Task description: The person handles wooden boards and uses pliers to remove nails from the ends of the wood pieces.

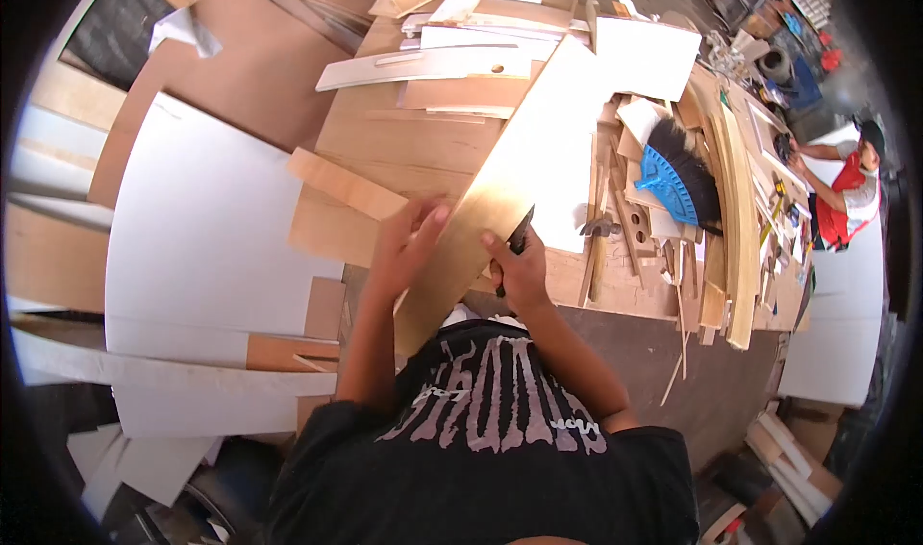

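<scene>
A long pale wooden board (471, 213) slants from my lap up over the workbench, its upper part bright with glare. At the board's left edge is my left hand (413, 237), with its fingers apart and partly behind the wood. My right hand (517, 268) is closed around a dark tool (522, 233) at the right edge, its thumb near the board's face. The tool's exact kind is hard to make out. A hammer (599, 247) lies on the bench to the right of that hand.
The bench (404, 151) carries wood offcuts, a blue brush (673, 185) and long curved strips (735, 228). Large white panels (202, 247) stand at the left. A co-worker in a red vest (848, 194) is at the far right.
</scene>
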{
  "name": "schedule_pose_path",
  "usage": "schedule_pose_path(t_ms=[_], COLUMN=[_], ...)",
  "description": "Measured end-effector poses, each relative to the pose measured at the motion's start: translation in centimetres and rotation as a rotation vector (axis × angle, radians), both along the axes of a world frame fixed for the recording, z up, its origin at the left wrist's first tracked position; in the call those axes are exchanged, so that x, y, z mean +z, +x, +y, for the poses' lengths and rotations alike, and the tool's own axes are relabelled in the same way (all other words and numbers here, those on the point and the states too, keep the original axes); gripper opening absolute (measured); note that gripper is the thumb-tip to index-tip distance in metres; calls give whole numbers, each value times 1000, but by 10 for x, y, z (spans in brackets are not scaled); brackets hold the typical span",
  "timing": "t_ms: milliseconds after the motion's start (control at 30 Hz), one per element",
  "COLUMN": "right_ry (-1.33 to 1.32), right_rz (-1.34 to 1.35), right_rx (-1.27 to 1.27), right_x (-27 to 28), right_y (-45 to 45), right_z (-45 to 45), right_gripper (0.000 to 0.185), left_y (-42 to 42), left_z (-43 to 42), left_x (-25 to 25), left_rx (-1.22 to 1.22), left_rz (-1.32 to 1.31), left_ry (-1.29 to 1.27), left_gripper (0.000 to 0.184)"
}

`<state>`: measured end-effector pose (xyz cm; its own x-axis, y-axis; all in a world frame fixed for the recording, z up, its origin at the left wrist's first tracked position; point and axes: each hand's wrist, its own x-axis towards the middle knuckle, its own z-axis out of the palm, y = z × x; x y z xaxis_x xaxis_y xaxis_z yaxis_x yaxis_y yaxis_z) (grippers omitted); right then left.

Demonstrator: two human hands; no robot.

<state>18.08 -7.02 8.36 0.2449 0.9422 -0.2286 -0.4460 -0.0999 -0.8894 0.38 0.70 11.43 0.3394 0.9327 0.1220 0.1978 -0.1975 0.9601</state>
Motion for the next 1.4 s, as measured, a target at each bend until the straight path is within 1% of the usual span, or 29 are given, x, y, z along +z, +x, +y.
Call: schedule_pose_path(t_ms=[33, 67, 133, 167, 233, 267, 300, 333, 400, 467, 533, 667, 733, 867, 933, 1067, 1133, 1167, 1233, 1267, 1333, 1367, 1400], right_ry=[-13, -18, -86, -93, -100, -104, -103, -61, -19, 96, 73, 73, 25, 30, 34, 58, 62, 47, 32, 50, 69, 95, 123], right_rz=[-45, -43, 9, 27, 29, 33, 33, 74, 118, 11, -20, -72, -130, -109, -152, -70, -101, -78, -49, -92, -130, -136, -142], right_rx=[-38, -62, -132, -167, -197, -213, -222, -209, -202, -228, -231, -219, -199, -215, -217, -201, -177, -161, -136, -127, -113, -92, -73], right_x=[5, 9, 20, 27, 25, 24, 24, 23, 23, 25, 27, 21, 20, 21, 19, 16, 15, 14, 11, 5, 0, -1, -3], right_y=[2, 1, -2, -7, -14, -17, -20, -22, -30, -39, -45, -50, -50, -56, -57, -59, -63, -65, -71, -74, -79, -80, -82], right_z=[2, 4, 7, 7, 8, 8, 7, 5, 0, -4, -9, -14, -17, -17, -14, -12, -11, -11, -12, -13, -16, -17, -18], right_gripper=[37, 37, 38, 36, 36, 35, 35, 35, 34, 33, 30, 28, 28, 28, 27, 27, 28, 28, 29, 29, 30, 31, 33], left_y=[-9, -14, -22, -24, -23, -23, -20, -21, -26, -30, -35, -41, -43, -44, -44, -48, -47, -49, -52, -50, -42, -37, -31], left_z=[-6, -12, -23, -26, -29, -28, -26, -24, -18, -10, -3, 0, -2, -10, -14, -6, 1, 8, 25, 33, 46, 52, 58], left_x=[-12, -15, -19, -24, -30, -30, -24, -20, -27, -37, -45, -41, -39, -45, -33, -45, -50, -50, -44, -38, -20, -16, -13], left_rx=[-45, -70, -31, -46, -57, -69, -40, -8, -20, -38, -84, -129, -134, -168, -202, -170, -184, -175, -272, -263, -399, -393, -391], left_rz=[28, 31, 3, 4, -146, -144, -64, 17, -11, -43, -167, -157, -89, -142, -188, -233, -202, -201, -271, -268, -492, -489, -617], left_ry=[-82, -87, -234, -240, -236, -237, -238, -240, -258, -275, -327, -334, -326, -377, -386, -465, -503, -503, -619, -618, -547, -546, -531], left_gripper=[41, 41, 38, 38, 38, 38, 39, 39, 39, 40, 38, 38, 38, 38, 40, 43, 50, 50, 56, 56, 61, 61, 64])
